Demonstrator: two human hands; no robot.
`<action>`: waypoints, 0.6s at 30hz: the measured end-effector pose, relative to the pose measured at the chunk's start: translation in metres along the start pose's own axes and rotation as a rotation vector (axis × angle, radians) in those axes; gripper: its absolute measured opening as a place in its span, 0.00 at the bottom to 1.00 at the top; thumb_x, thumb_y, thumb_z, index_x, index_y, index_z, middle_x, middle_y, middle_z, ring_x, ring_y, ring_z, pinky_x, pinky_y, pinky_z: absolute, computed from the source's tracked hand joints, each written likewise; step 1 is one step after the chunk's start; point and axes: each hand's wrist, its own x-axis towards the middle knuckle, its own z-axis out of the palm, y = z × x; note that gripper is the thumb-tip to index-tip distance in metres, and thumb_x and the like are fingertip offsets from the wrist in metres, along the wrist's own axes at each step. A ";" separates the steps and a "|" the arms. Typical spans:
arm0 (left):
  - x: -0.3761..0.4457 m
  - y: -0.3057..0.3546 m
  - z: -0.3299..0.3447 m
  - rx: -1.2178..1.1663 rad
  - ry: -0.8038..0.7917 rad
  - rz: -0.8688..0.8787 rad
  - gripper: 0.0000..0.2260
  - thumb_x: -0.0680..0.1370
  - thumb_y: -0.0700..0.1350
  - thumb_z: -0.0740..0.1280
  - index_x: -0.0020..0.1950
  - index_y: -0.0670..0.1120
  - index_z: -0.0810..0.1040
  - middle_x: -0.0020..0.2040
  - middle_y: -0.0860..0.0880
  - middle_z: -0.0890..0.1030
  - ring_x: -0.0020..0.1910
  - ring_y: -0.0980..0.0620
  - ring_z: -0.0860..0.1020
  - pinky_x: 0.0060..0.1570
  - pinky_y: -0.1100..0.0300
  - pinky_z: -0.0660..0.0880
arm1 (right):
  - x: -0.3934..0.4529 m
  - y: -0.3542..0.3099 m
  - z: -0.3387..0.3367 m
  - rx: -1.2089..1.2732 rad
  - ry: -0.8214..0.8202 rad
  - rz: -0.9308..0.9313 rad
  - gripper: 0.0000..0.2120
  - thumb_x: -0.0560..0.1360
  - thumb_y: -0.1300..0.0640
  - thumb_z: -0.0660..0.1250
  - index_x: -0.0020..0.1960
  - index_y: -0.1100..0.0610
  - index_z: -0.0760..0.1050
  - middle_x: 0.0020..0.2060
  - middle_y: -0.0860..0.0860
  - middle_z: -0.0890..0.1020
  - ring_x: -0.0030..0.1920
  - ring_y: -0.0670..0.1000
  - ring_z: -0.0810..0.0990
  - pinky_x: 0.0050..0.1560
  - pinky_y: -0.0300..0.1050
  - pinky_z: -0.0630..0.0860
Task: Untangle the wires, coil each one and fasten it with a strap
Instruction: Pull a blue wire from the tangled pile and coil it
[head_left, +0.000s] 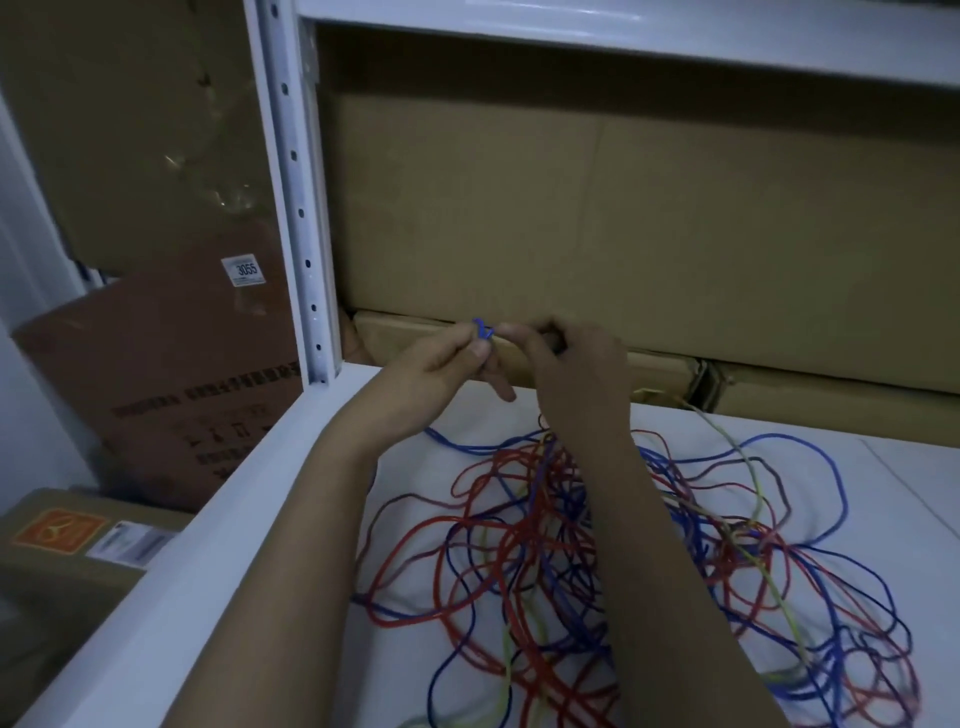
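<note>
Head view looks down on a white shelf (291, 499) where a big tangle of wires (597, 561) lies spread from the middle toward the right and near edges, red, blue and yellow-green strands looped over one another. Both hands are raised above the far part of the shelf, close together and well above the pile. Left hand (441, 358) pinches a short bent piece of blue wire (482, 330) between thumb and fingers (480, 351), the small loop sticking up just over the fingertips. Right hand (566, 358) is curled right beside it, its fingertips meeting the same blue piece, though how much it grips is hard to tell. A blue strand runs from under the left wrist down into the pile. Behind the hands, large brown cardboard boxes (623, 218) fill the back edge of the shelf. A white perforated upright post (301, 208) stands at the far left corner. Beyond the left edge, more boxes (156, 374) lean lower down, one with a label reading 3055 (244, 270).
</note>
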 end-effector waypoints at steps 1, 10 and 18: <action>-0.001 0.002 -0.001 -0.005 0.043 0.023 0.14 0.84 0.43 0.54 0.50 0.35 0.74 0.41 0.47 0.84 0.44 0.56 0.80 0.48 0.69 0.71 | 0.002 -0.005 0.000 0.007 -0.032 0.002 0.14 0.76 0.46 0.67 0.40 0.56 0.78 0.27 0.45 0.70 0.28 0.45 0.68 0.30 0.39 0.63; -0.003 0.010 -0.008 -0.071 0.533 0.020 0.14 0.84 0.43 0.55 0.40 0.49 0.74 0.27 0.58 0.74 0.31 0.58 0.70 0.41 0.59 0.68 | -0.035 -0.027 -0.025 0.246 -0.613 0.137 0.11 0.81 0.54 0.60 0.46 0.56 0.79 0.37 0.45 0.80 0.37 0.36 0.76 0.41 0.25 0.69; -0.011 0.037 0.002 -0.300 0.536 0.034 0.14 0.84 0.43 0.54 0.41 0.46 0.72 0.25 0.56 0.73 0.26 0.60 0.67 0.35 0.65 0.66 | -0.039 -0.042 -0.057 0.326 -0.408 0.198 0.10 0.81 0.59 0.59 0.50 0.59 0.78 0.33 0.49 0.81 0.28 0.44 0.77 0.34 0.39 0.76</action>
